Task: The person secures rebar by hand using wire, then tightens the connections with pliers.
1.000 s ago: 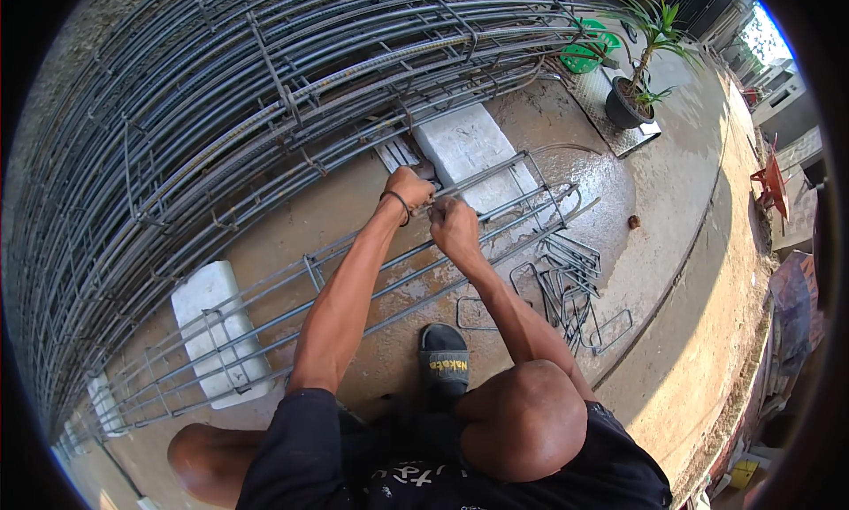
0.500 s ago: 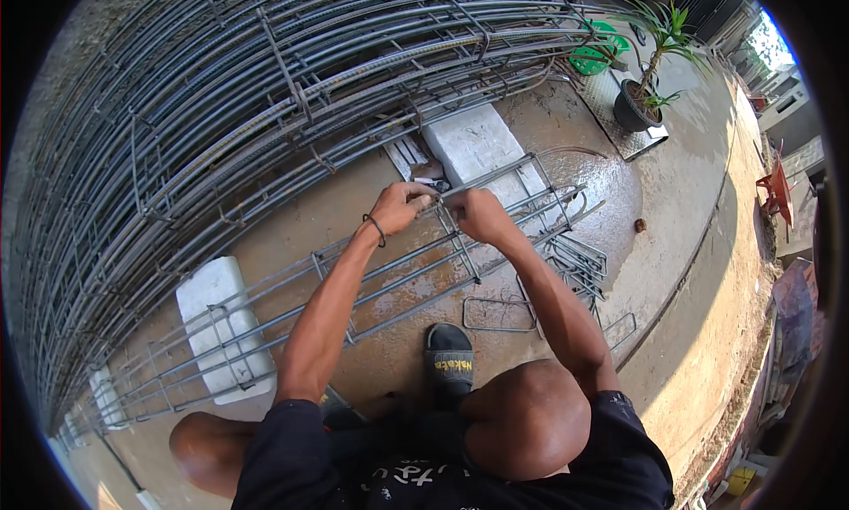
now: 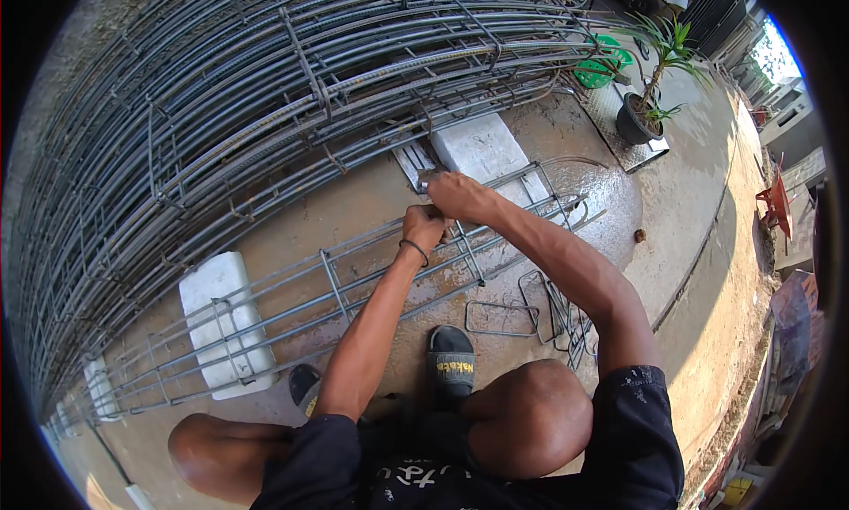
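A long, narrow rebar cage (image 3: 336,285) of steel bars and rectangular stirrups runs from the lower left to the middle right. My left hand (image 3: 426,226), a dark band at its wrist, is closed at the cage's far top bar beside a stirrup. Just beyond and above it, my right hand (image 3: 462,197) is curled shut, its arm reaching across from the right. Whatever lies inside either fist is hidden by the fingers. A small greyish metal piece (image 3: 428,178) shows by the right knuckles; I cannot tell whether it is held.
White foam blocks (image 3: 221,320) support the cage; another foam block (image 3: 478,148) lies under its right end. Loose wire stirrups (image 3: 502,318) are on the wet concrete. Stacked rebar cages (image 3: 292,95) fill the far left. A potted plant (image 3: 638,121) and green basket (image 3: 594,73) stand far right.
My right hand has moved left, over and beyond the left hand. My left hand has come slightly right and nearer, turning into a fist. The view has shifted a little.
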A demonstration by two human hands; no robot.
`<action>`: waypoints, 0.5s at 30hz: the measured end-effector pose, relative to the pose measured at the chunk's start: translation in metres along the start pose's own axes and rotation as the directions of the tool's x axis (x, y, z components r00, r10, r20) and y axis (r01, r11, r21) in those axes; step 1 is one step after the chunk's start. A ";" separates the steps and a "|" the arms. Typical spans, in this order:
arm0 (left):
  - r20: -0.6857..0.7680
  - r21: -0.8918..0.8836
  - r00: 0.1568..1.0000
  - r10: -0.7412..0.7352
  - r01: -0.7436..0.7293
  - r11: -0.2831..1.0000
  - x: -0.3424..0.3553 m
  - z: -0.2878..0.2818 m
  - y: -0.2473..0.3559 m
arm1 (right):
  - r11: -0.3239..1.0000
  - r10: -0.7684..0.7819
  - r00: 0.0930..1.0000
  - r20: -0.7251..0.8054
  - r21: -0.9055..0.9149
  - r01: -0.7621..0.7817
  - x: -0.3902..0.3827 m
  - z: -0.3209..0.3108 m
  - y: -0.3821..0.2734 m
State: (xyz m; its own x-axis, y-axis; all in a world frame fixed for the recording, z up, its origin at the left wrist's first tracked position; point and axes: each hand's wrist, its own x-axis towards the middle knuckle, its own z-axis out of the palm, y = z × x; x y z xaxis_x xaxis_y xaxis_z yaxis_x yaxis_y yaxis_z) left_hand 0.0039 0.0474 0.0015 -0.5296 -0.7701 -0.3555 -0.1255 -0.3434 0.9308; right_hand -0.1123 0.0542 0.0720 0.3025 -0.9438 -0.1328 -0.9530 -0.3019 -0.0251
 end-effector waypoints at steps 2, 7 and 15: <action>-0.011 0.052 1.000 0.019 -0.018 0.998 0.004 0.001 -0.001 | 0.999 0.008 0.999 0.035 0.038 -0.010 0.005 -0.001 0.011; -0.075 0.224 0.997 -0.017 0.033 0.974 0.019 -0.019 0.002 | 0.977 0.057 0.995 0.078 0.203 -0.072 -0.007 -0.022 0.017; 0.150 0.369 0.985 0.088 -0.139 0.919 0.048 0.020 0.089 | 0.898 0.376 0.811 -0.448 0.392 -0.200 -0.048 0.062 -0.008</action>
State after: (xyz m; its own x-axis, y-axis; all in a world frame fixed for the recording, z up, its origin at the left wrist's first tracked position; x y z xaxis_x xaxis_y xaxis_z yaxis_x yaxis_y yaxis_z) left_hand -0.0499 -0.0097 0.0688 -0.6582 -0.7083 -0.2551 -0.3513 -0.0107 0.9362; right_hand -0.1201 0.1105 0.0170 -0.1059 -0.9393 0.3264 -0.9227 -0.0295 -0.3844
